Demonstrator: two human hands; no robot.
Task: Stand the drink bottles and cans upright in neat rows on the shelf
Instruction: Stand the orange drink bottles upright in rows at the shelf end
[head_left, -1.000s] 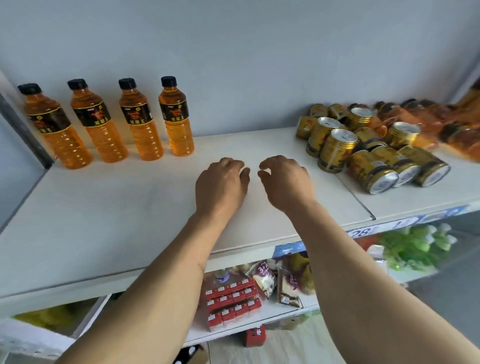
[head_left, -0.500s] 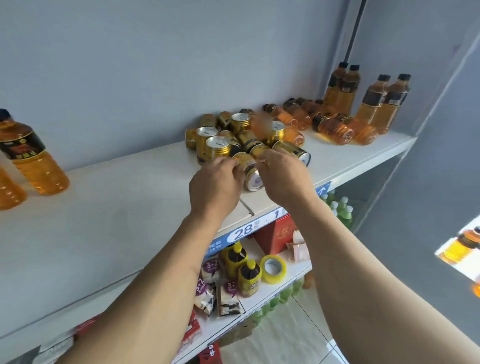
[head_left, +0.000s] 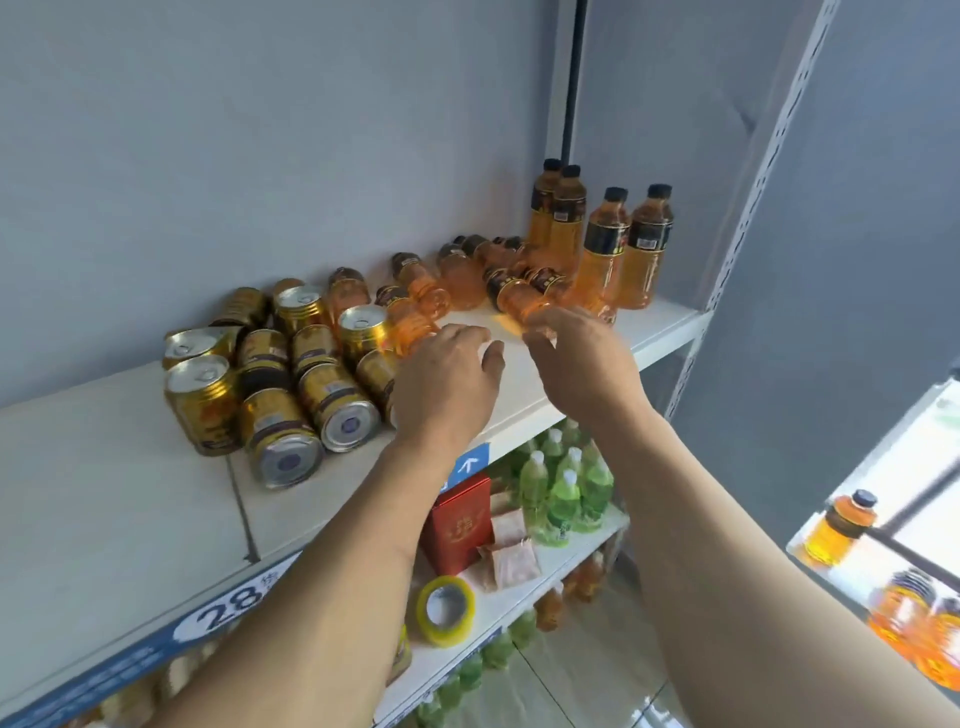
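Observation:
On the white shelf (head_left: 114, 499) lies a jumble of gold cans (head_left: 291, 384), some upright, several on their sides. Behind them to the right, several orange drink bottles (head_left: 452, 283) lie tipped over. Several more bottles (head_left: 602, 244) stand upright at the far right end. My left hand (head_left: 447, 384) hovers over the shelf beside the cans, fingers apart, holding nothing. My right hand (head_left: 576, 358) reaches to the fallen bottle (head_left: 519, 299) nearest the front, fingertips at its base; no closed grip shows.
A grey wall backs the shelf and a perforated upright post (head_left: 727, 270) bounds its right end. The lower shelf holds green bottles (head_left: 561, 493), a red box (head_left: 460, 522), snack packets and a yellow tape roll (head_left: 447, 610). More orange bottles (head_left: 841, 525) show at far right.
The view has swung right along the shelf, away from the upright bottles at the left. Both hands have moved right, past the cans, toward the fallen bottles.

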